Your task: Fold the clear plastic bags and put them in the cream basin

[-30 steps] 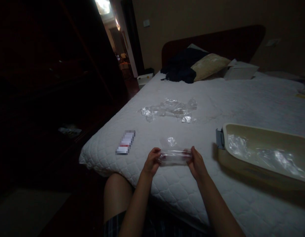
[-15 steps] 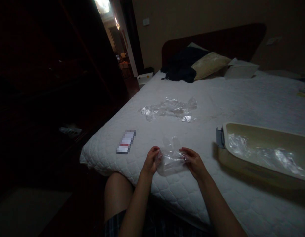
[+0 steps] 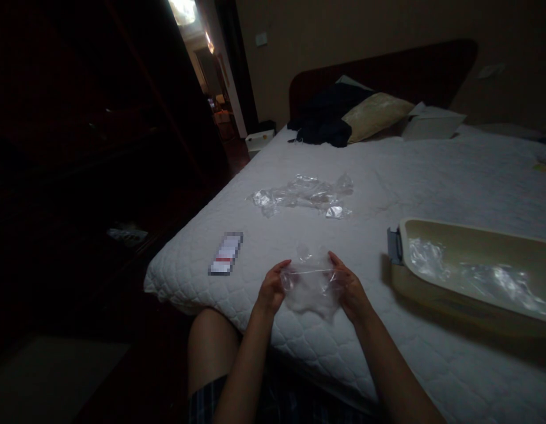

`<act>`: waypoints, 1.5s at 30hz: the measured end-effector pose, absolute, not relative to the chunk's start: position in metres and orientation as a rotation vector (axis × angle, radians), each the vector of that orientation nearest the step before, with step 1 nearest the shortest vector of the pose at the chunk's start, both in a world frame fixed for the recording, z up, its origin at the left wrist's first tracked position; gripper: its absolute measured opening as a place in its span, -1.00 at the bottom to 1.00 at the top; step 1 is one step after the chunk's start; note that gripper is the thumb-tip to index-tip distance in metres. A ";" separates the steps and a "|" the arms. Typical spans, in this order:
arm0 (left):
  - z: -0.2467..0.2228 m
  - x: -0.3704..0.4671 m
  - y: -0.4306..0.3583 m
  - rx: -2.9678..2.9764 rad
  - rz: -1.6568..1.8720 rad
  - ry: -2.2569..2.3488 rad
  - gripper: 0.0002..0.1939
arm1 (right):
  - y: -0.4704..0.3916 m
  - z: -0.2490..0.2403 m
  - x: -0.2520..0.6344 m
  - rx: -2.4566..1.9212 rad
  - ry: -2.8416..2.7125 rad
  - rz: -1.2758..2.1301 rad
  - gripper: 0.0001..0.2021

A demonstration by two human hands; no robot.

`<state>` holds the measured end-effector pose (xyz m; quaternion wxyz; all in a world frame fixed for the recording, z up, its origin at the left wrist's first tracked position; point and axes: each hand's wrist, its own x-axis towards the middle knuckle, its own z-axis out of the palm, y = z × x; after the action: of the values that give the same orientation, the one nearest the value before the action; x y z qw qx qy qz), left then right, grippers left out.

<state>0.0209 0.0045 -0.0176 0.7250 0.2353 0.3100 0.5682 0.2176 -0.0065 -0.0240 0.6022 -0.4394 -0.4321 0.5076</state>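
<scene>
Between my two hands a clear plastic bag is stretched sideways above the front edge of the bed. My left hand grips its left side, and my right hand grips its right side, index finger extended forward. A taut straight edge of the bag runs from hand to hand, while the lower part hangs loose. Beyond the hands, a pile of crumpled clear plastic bags lies on the white quilted bedspread. To the right stands a cream plastic bin with more clear plastic bags inside.
A phone-like flat object, blurred out, lies left of my hands. A grey latch sits on the bin's near-left corner. Dark clothing, a yellowish pillow and a white box rest by the headboard.
My hands have shifted their hold on the bag and spread slightly wider. The bag's edge is now pulled straight, and its lower part hangs more openly.
</scene>
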 end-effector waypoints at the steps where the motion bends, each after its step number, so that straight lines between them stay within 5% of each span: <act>1: -0.018 0.022 0.004 0.561 1.250 0.715 -0.51 | -0.007 -0.024 0.217 -1.052 -1.050 1.079 -0.80; 8: -0.026 0.028 0.004 0.646 1.241 0.892 -0.58 | -0.021 -0.012 0.207 -1.162 -1.365 0.458 -0.90; 11: -0.027 0.029 0.006 0.641 1.267 0.871 -0.68 | -0.024 -0.012 0.206 -1.176 -1.378 0.511 -0.88; 18: -0.013 0.028 0.003 0.728 1.160 0.820 -0.52 | -0.033 -0.015 0.212 -1.325 -1.287 0.653 -0.83; 28: -0.011 0.017 0.000 0.591 0.743 0.569 -0.52 | -0.015 0.047 0.225 -1.489 -1.244 1.010 -0.74; 34: 0.006 0.014 0.003 0.478 0.613 0.398 -0.42 | 0.030 0.016 0.239 -1.608 -1.275 1.065 -0.75; 45: -0.013 0.013 -0.014 0.394 0.772 0.658 -0.79 | 0.037 -0.019 0.249 -1.566 -1.228 1.156 -0.74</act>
<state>0.0128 -0.0142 -0.0125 0.8556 0.1876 0.3131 0.3671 0.2486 0.0373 -0.0190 0.4080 -0.6212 -0.4871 0.4587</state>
